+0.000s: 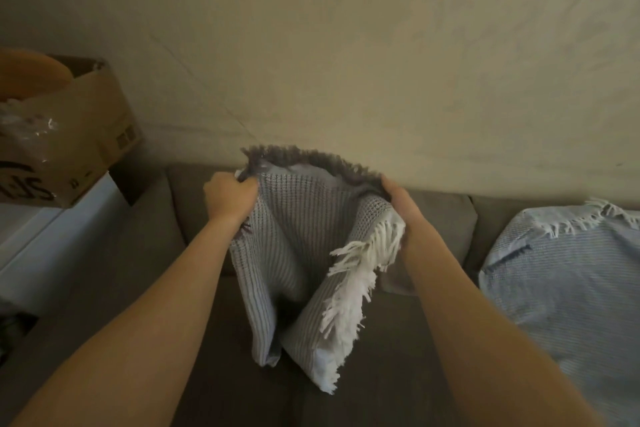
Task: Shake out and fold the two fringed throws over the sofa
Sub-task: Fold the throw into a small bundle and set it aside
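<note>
A grey-and-white woven throw [294, 253] with dark fringe along its top edge and white fringe on one side hangs folded over the grey sofa [346, 402]. My left hand [230, 196] grips its upper left corner. Its upper right corner is gripped by my right hand [401, 204]. The throw's lower end touches the seat. A second throw [568, 284], pale blue with white fringe, lies spread over the sofa at the right, reaching up the backrest.
A cardboard box [79, 135] with plastic wrap and an orange item inside stands on a white unit [45, 239] left of the sofa. A beige wall [346, 45] rises behind the backrest cushions [446, 222].
</note>
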A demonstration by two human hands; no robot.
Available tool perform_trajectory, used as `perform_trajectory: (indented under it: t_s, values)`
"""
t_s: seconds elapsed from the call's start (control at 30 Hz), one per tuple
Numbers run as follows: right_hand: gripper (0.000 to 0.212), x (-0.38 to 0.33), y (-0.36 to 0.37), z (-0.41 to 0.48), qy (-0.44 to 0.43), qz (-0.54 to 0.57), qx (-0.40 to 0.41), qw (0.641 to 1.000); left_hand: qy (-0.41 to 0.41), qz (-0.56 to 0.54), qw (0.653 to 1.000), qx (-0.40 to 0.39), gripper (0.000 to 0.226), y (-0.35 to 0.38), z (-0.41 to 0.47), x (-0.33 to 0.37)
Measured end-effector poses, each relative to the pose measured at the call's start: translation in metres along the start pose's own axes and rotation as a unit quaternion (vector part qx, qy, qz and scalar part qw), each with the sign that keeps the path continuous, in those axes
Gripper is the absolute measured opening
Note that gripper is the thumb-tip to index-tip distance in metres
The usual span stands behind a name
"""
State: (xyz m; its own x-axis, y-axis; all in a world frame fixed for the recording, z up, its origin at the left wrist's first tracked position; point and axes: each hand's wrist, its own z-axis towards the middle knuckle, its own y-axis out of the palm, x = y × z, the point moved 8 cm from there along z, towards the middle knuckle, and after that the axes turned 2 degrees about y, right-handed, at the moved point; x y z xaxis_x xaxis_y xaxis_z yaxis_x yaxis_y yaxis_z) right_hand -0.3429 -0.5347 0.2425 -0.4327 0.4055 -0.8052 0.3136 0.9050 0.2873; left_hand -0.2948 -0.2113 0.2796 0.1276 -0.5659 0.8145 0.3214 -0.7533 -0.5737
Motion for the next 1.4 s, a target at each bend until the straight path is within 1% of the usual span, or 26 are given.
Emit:
perform_trajectory:
  t_s: [0.03, 0.1, 0.13, 0.17, 0.23, 0.27, 0.3, 0.37, 0.43, 0.47, 0.53, 0.6, 0.63, 0.67, 0.77, 0.83, 0.87, 0.93, 0.97, 1.03, 1.07, 1.13, 1.2, 1.27, 1.33, 1.4]
  values:
    - [0.051, 0.0, -0.003, 0.003, 0.007, -0.064, 0.008, 0.998, 0.033, -0.01, 0.999, 0.02, 0.03, -0.001, -0.004, 0.004]
    - [0.061, -0.006, -0.001, 0.003, 0.0, -0.219, 0.028, 0.975, 0.086, 0.001, 0.996, -0.01, 0.012, 0.008, -0.008, 0.01]
    - [0.063, -0.005, -0.004, 0.016, -0.008, -0.27, 0.028, 0.962, 0.116, 0.019, 0.992, -0.039, 0.013, 0.013, -0.009, 0.012]
    - [0.065, -0.006, -0.006, 0.024, -0.012, -0.302, 0.027, 0.953, 0.16, 0.045, 0.983, -0.08, 0.022, 0.019, -0.01, 0.015]
    - [0.086, 0.005, -0.031, 0.068, -0.007, -0.283, 0.043, 0.958, 0.248, 0.094, 0.949, -0.168, 0.035, 0.031, -0.017, 0.027]
    - [0.092, 0.012, -0.038, 0.08, 0.008, -0.236, 0.046, 0.971, 0.275, 0.11, 0.932, -0.207, 0.038, 0.036, -0.023, 0.032]
    - [0.084, 0.019, -0.04, 0.081, 0.018, -0.189, 0.05, 0.981, 0.285, 0.121, 0.919, -0.244, 0.04, 0.042, -0.029, 0.036]
    - [0.052, 0.015, -0.018, 0.043, 0.025, -0.12, 0.04, 0.992, 0.273, 0.147, 0.9, -0.306, 0.046, 0.055, -0.038, 0.039]
    - [0.032, 0.004, 0.009, 0.012, 0.009, -0.123, 0.0, 0.992, 0.249, 0.162, 0.889, -0.348, 0.053, 0.068, -0.044, 0.039]
    - [0.028, 0.004, 0.014, 0.011, 0.009, -0.138, 0.001, 0.99, 0.235, 0.159, 0.891, -0.355, 0.056, 0.073, -0.046, 0.037]
    - [0.035, 0.006, 0.013, 0.005, 0.009, -0.189, 0.047, 0.981, 0.2, 0.133, 0.909, -0.34, 0.062, 0.083, -0.046, 0.031]
    - [0.02, 0.015, 0.019, 0.001, -0.012, -0.23, 0.079, 0.97, 0.146, 0.088, 0.929, -0.33, 0.073, 0.094, -0.05, 0.023]
    - [0.019, 0.021, 0.024, 0.002, -0.03, -0.266, 0.087, 0.96, 0.123, 0.068, 0.933, -0.331, 0.076, 0.1, -0.055, 0.019]
    - [0.025, 0.03, 0.028, 0.008, -0.054, -0.311, 0.091, 0.944, 0.109, 0.05, 0.936, -0.332, 0.076, 0.106, -0.06, 0.017]
    - [0.04, 0.039, 0.043, 0.006, -0.127, -0.425, 0.097, 0.891, 0.112, 0.026, 0.935, -0.336, 0.071, 0.116, -0.075, 0.018]
    - [0.044, 0.045, 0.045, 0.007, -0.148, -0.448, 0.091, 0.877, 0.127, 0.027, 0.927, -0.351, 0.074, 0.12, -0.084, 0.021]
    - [0.043, 0.046, 0.048, 0.007, -0.153, -0.447, 0.081, 0.878, 0.136, 0.026, 0.924, -0.357, 0.077, 0.12, -0.088, 0.023]
    - [0.035, 0.052, 0.057, 0.005, -0.133, -0.395, 0.029, 0.909, 0.151, 0.023, 0.922, -0.357, 0.082, 0.117, -0.091, 0.027]
    - [0.025, 0.055, 0.06, 0.004, -0.108, -0.346, -0.003, 0.932, 0.152, 0.018, 0.923, -0.353, 0.082, 0.115, -0.09, 0.027]
    - [0.007, 0.06, 0.064, -0.004, -0.057, -0.282, -0.066, 0.955, 0.145, 0.004, 0.931, -0.336, 0.076, 0.11, -0.084, 0.025]
    - [0.009, 0.064, 0.066, -0.009, -0.033, -0.274, -0.105, 0.955, 0.139, -0.001, 0.936, -0.323, 0.073, 0.107, -0.081, 0.022]
    - [0.031, 0.077, 0.072, -0.019, 0.004, -0.277, -0.184, 0.943, 0.122, -0.011, 0.946, -0.299, 0.068, 0.104, -0.074, 0.015]
    - [0.041, 0.083, 0.077, -0.024, -0.002, -0.284, -0.218, 0.934, 0.105, -0.026, 0.952, -0.288, 0.068, 0.104, -0.071, 0.011]
    - [0.034, 0.076, 0.079, -0.015, -0.064, -0.318, -0.186, 0.927, 0.098, -0.035, 0.951, -0.293, 0.066, 0.103, -0.07, 0.013]
    - [0.011, 0.06, 0.078, -0.01, -0.138, -0.371, -0.124, 0.91, 0.101, -0.045, 0.952, -0.286, 0.065, 0.1, -0.067, 0.018]
    - [0.013, 0.043, 0.077, -0.007, -0.195, -0.411, -0.063, 0.888, 0.108, -0.051, 0.959, -0.259, 0.068, 0.093, -0.059, 0.025]
